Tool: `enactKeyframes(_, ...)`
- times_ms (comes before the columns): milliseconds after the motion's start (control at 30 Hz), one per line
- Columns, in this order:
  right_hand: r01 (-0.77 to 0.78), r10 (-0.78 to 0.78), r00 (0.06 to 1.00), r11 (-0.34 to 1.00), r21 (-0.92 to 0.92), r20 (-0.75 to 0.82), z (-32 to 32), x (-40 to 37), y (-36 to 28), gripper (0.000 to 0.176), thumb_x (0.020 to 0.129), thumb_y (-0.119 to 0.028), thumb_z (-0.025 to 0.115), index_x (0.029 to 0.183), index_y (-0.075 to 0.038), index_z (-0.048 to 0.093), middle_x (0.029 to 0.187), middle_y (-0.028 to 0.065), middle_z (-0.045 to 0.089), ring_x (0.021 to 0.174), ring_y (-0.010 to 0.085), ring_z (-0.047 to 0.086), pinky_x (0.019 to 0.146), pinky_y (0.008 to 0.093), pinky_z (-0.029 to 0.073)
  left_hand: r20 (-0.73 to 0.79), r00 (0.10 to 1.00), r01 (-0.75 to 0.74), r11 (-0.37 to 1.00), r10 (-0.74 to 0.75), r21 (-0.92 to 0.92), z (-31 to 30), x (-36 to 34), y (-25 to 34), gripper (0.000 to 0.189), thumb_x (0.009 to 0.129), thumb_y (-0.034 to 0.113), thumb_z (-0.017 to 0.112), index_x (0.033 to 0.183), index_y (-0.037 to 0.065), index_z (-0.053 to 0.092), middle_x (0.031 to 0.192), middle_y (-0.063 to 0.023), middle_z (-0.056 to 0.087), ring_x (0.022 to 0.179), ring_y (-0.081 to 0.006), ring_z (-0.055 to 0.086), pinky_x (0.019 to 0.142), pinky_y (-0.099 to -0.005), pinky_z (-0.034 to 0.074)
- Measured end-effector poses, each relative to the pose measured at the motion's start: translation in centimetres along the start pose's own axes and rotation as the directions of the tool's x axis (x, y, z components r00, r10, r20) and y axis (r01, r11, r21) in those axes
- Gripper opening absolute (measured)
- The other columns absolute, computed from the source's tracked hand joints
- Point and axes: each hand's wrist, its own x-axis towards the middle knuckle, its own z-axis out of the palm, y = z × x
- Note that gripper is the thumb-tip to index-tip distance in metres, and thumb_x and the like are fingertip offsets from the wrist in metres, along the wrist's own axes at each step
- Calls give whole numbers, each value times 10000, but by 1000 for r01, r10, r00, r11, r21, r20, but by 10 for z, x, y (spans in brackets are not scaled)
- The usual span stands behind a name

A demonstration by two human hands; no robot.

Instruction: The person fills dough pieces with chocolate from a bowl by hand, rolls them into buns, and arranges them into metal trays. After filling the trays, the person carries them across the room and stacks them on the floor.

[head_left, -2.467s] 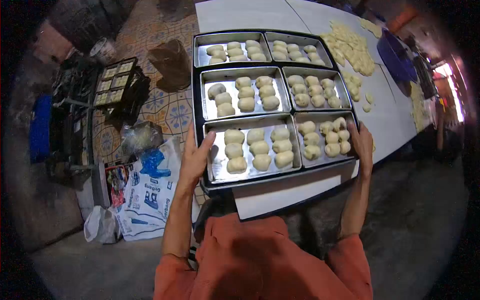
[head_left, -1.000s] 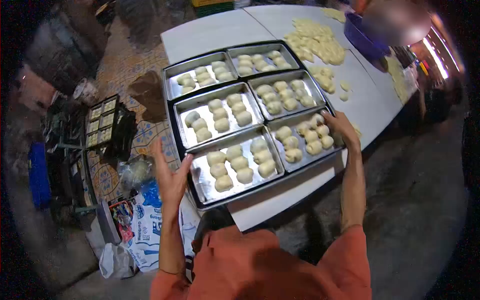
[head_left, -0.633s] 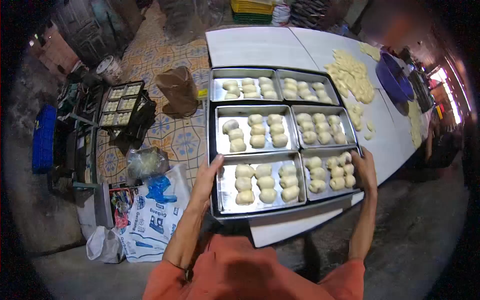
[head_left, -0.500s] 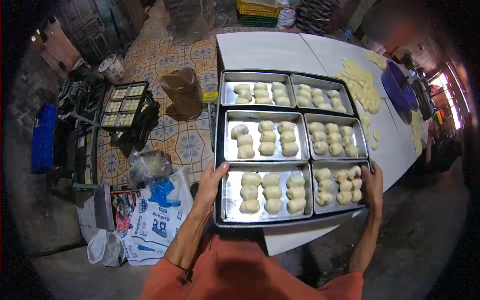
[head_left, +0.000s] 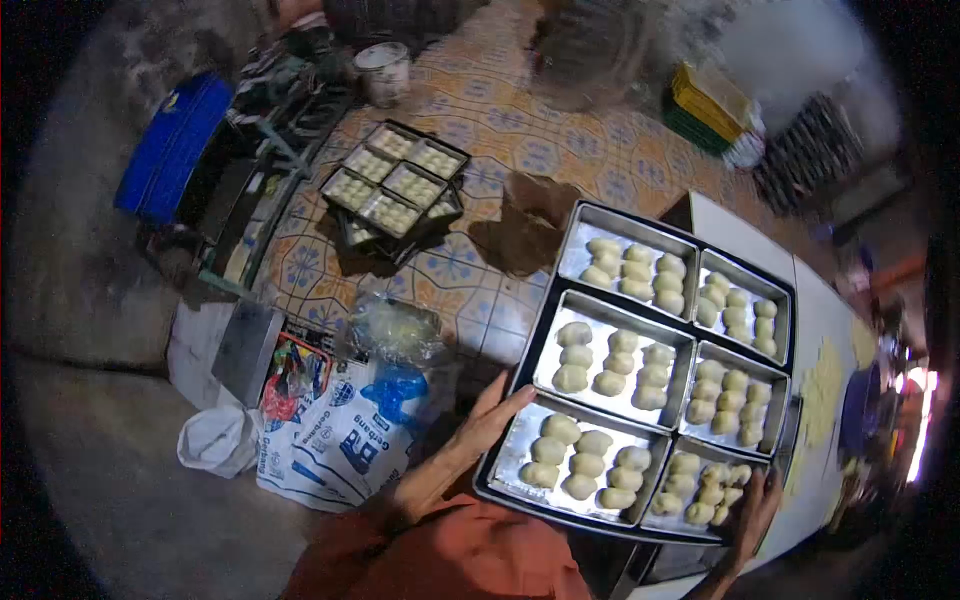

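Observation:
A large black tray (head_left: pixel 537 345) is held by its sides between my two hands, tilted in view. Several metal loaf pans (head_left: pixel 512 458) sit in it, each with rows of pale dough balls (head_left: pixel 581 463). My left hand (head_left: pixel 482 428) is closed on the tray's left edge, its thumb over the rim. On the right edge, near the lower right pan, my right hand (head_left: pixel 760 512) grips the tray, with its fingers partly hidden. The tray hangs in front of my body, overlapping the white table (head_left: pixel 735 225).
On the tiled floor stands a stack of similar dough-filled trays (head_left: pixel 405 165). Beside it are a brown sack (head_left: pixel 525 225), a white bucket (head_left: pixel 382 72) and a green-framed rack (head_left: pixel 262 165). Plastic bags (head_left: pixel 335 440) lie nearer, at lower left. Flattened dough (head_left: pixel 822 385) covers part of the table.
My view has turned left, so the floor stack appears nearer the middle. The tray has swung away from over the table toward its left side, still in both hands.

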Motion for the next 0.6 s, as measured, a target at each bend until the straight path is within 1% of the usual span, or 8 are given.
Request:
enactKeyframes(33, 19, -17, 988, 1000, 8, -154, 34, 3, -42, 635, 984, -374, 609, 1433, 42, 443, 1292, 161, 536, 1030, 224, 538, 925, 348, 435, -64, 998, 1, 999, 2, 44, -21, 4, 19, 458, 1015, 246, 592, 1401, 25, 482, 1245, -50, 596, 1115, -126, 536, 984, -282, 425)
enactKeyframes(100, 217, -218, 975, 976, -20, -34, 67, 44, -93, 557, 987, -336, 601, 1376, 43, 476, 1139, 134, 576, 919, 202, 538, 817, 333, 446, -288, 956, 60, 998, -63, -20, -61, 27, 7, 426, 1003, 279, 615, 1340, 29, 540, 1195, -46, 619, 1063, -118, 552, 924, -275, 454)
enactKeyframes(200, 330, -334, 936, 942, 56, 110, 91, 58, -163, 369, 990, -244, 589, 1192, 64, 571, 871, 85, 609, 757, 174, 526, 658, 334, 449, -290, 957, -69, 986, 21, -155, -71, 9, 0, 440, 987, 314, 641, 1310, 25, 567, 1152, -50, 635, 1054, -126, 564, 928, -272, 453)
enactKeyframes(300, 439, -453, 863, 891, 114, 222, 134, 87, -235, 312, 999, -205, 573, 1150, 67, 586, 915, 113, 633, 812, 179, 545, 719, 345, 471, -366, 928, -172, 951, 69, -256, -119, 21, -20, 491, 957, 393, 670, 1279, 33, 586, 1141, -47, 640, 1049, -139, 575, 935, -295, 448)
enactKeyframes(433, 333, -433, 812, 894, 300, 392, 209, 135, -313, 241, 969, -133, 608, 1123, 53, 602, 930, 119, 655, 847, 188, 569, 799, 341, 474, -623, 782, -116, 987, 19, -115, -133, 43, 13, 530, 932, 418, 695, 1276, 29, 587, 1143, -58, 644, 1061, -151, 574, 940, -310, 442)
enactKeyframes(467, 444, -536, 752, 842, 306, 384, 243, 159, -325, 238, 966, -130, 611, 1124, 48, 606, 936, 114, 656, 847, 188, 570, 801, 341, 474, -614, 789, -133, 981, 19, -141, -159, 60, -4, 575, 917, 428, 711, 1305, 25, 576, 1182, -71, 641, 1080, -171, 570, 950, -316, 434)
enactKeyframes(567, 700, -697, 622, 699, 146, 357, 325, 198, -381, 256, 948, -120, 620, 1139, 51, 620, 930, 163, 683, 822, 220, 592, 789, 385, 489, -807, 583, -117, 974, -92, -196, -171, 93, 30, 836, 886, 472, 733, 1437, -71, 418, 1293, -142, 617, 1235, -217, 541, 1036, -341, 415)
enactKeyframes(600, 597, -604, 632, 779, 191, 485, 354, 211, -407, 265, 945, -124, 622, 1141, 55, 621, 916, 181, 680, 816, 230, 598, 777, 398, 490, -806, 587, -97, 981, -79, -167, -216, 122, -15, 851, 901, 413, 738, 1466, -96, 356, 1301, -158, 614, 1258, -223, 541, 1055, -336, 415)
